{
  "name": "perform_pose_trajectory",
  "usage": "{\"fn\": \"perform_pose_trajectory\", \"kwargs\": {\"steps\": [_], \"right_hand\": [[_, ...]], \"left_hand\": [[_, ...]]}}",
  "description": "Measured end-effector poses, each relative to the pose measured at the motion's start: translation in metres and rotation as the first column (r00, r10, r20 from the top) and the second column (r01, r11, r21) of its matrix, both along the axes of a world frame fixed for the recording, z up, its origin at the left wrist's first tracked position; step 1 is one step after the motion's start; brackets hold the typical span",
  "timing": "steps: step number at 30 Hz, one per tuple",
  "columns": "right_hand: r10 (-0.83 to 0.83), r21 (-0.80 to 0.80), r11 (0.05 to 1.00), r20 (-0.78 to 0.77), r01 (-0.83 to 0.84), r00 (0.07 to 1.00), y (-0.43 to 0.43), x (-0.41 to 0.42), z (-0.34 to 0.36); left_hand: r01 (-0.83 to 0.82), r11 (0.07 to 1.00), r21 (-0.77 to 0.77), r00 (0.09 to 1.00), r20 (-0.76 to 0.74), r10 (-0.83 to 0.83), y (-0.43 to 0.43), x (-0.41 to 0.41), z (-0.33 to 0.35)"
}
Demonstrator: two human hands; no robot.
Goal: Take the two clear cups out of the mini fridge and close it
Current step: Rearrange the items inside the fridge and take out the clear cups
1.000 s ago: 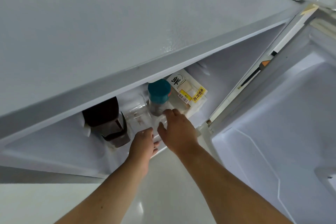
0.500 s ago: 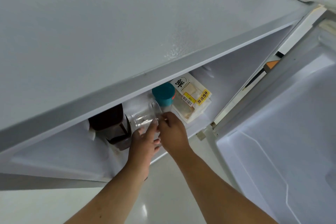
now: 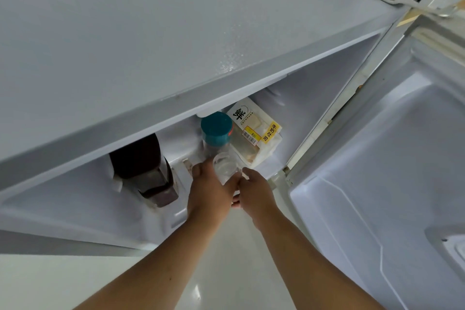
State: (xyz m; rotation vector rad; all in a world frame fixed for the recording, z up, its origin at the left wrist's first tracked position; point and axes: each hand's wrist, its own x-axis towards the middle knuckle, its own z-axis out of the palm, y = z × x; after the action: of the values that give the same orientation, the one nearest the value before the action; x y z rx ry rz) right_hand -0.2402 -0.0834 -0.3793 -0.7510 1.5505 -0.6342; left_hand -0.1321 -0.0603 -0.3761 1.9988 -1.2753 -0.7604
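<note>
Fridge (image 3: 176, 33) open, seen from above; the things stand on its floor near the front edge.

Far left: dark bottle (image 3: 146, 166), upright, clear of your hands, not part of the job, so leave it.

Your left hand (image 3: 208, 191) reaches in at the front edge, thumb up on the left of the cup (image 3: 225, 166), fingers curled round its lower part: grip clamped on cup. Cup is tilted, mouth toward you, just in front of the teal-capped jar (image 3: 216, 131), maybe touching it; likely tipped so it clears the jar and the low top. Looks like one cup, or two nested; cannot tell.

Your right hand (image 3: 256, 191) is tight against the left, fingertips at the cup's right side. Whether its grip is closed on the cup or only steadying it, cannot tell; fingers are hidden.

Bread pack (image 3: 254, 131) leans in the right back corner, untouched.

Door (image 3: 377, 184) swung wide at right, leaving room to pull out. Closing not yet done.
</note>
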Motion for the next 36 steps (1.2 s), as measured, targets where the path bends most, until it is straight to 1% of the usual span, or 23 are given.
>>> {"fn": "perform_pose_trajectory", "kwargs": {"steps": [2,4,7,8,9,11,13,14,15,16,18,19,20,23,25,28,29,30,32,33,34,35,36], "right_hand": [[-0.012,0.003,1.000,-0.014,0.012,1.000,-0.005,-0.003,0.000],[0.016,-0.013,1.000,-0.062,-0.016,0.998,-0.006,-0.006,-0.002],[0.028,-0.010,1.000,-0.067,-0.029,0.997,-0.004,-0.010,-0.003],[0.021,-0.029,0.999,-0.106,-0.024,0.994,-0.001,-0.011,-0.002],[0.010,-0.086,0.996,-0.175,-0.025,0.985,0.003,-0.012,0.002],[-0.034,-0.287,0.956,-0.306,-0.058,0.951,0.015,-0.012,0.012],[-0.053,-0.479,0.869,-0.333,-0.121,0.941,0.025,-0.004,0.030],[-0.030,-0.544,0.822,-0.339,-0.170,0.940,0.026,0.005,0.041],[0.018,-0.584,0.778,-0.346,-0.231,0.938,0.024,0.016,0.053],[0.090,-0.599,0.742,-0.355,-0.300,0.930,0.020,0.029,0.065],[0.268,-0.557,0.690,-0.396,-0.462,0.878,0.007,0.057,0.086],[0.341,-0.520,0.671,-0.417,-0.528,0.843,0.000,0.071,0.095],[0.390,-0.481,0.661,-0.435,-0.576,0.811,-0.006,0.084,0.102],[0.453,-0.399,0.629,-0.510,-0.668,0.731,-0.018,0.110,0.114],[0.486,-0.354,0.627,-0.519,-0.694,0.703,-0.021,0.119,0.120],[0.574,-0.275,0.567,-0.545,-0.777,0.612,-0.025,0.120,0.128],[0.584,-0.267,0.578,-0.525,-0.771,0.619,-0.027,0.117,0.129],[0.574,-0.278,0.607,-0.495,-0.744,0.653,-0.028,0.112,0.131],[0.523,-0.315,0.640,-0.489,-0.701,0.698,-0.031,0.099,0.135],[0.493,-0.332,0.649,-0.502,-0.685,0.711,-0.032,0.092,0.136],[0.457,-0.350,0.655,-0.521,-0.669,0.721,-0.034,0.085,0.138],[0.414,-0.364,0.650,-0.567,-0.667,0.713,-0.036,0.079,0.138],[0.367,-0.363,0.635,-0.635,-0.682,0.680,-0.039,0.074,0.138]], "left_hand": [[0.063,0.998,0.031,0.998,0.021,-0.064,-0.007,0.000,0.001],[0.113,0.992,0.053,0.994,-0.012,-0.112,-0.012,0.001,-0.001],[0.115,0.992,0.057,0.993,-0.029,-0.113,-0.010,0.002,-0.001],[0.100,0.994,0.052,0.995,-0.032,-0.098,-0.007,0.002,-0.001],[0.073,0.996,0.047,0.997,-0.041,-0.071,-0.002,0.003,-0.001],[-0.017,1.000,0.025,0.995,-0.097,0.019,0.012,0.005,0.001],[-0.141,0.989,-0.042,0.969,-0.211,0.129,0.029,0.010,0.006],[-0.220,0.972,-0.086,0.936,-0.300,0.185,0.037,0.013,0.010],[-0.318,0.940,-0.124,0.883,-0.401,0.245,0.044,0.017,0.015],[-0.426,0.895,-0.131,0.806,-0.504,0.310,0.051,0.021,0.022],[-0.599,0.799,-0.048,0.602,-0.685,0.410,0.057,0.030,0.041],[-0.642,0.767,0.010,0.513,-0.737,0.440,0.057,0.034,0.050],[-0.661,0.749,0.057,0.455,-0.762,0.460,0.057,0.038,0.058],[-0.679,0.726,0.111,0.384,-0.789,0.480,0.051,0.045,0.073],[-0.687,0.717,0.121,0.377,-0.784,0.493,0.046,0.047,0.079],[-0.686,0.720,0.104,0.405,-0.767,0.497,0.041,0.047,0.084],[-0.682,0.725,0.091,0.422,-0.761,0.493,0.040,0.046,0.085],[-0.675,0.735,0.068,0.450,-0.751,0.482,0.038,0.045,0.087],[-0.636,0.772,-0.020,0.532,-0.736,0.419,0.035,0.039,0.093],[-0.604,0.795,-0.061,0.568,-0.733,0.375,0.033,0.036,0.096],[-0.572,0.817,-0.076,0.584,-0.737,0.340,0.030,0.032,0.099],[-0.543,0.837,-0.063,0.586,-0.743,0.324,0.027,0.028,0.100],[-0.518,0.855,-0.029,0.580,-0.747,0.326,0.024,0.025,0.100]]}}
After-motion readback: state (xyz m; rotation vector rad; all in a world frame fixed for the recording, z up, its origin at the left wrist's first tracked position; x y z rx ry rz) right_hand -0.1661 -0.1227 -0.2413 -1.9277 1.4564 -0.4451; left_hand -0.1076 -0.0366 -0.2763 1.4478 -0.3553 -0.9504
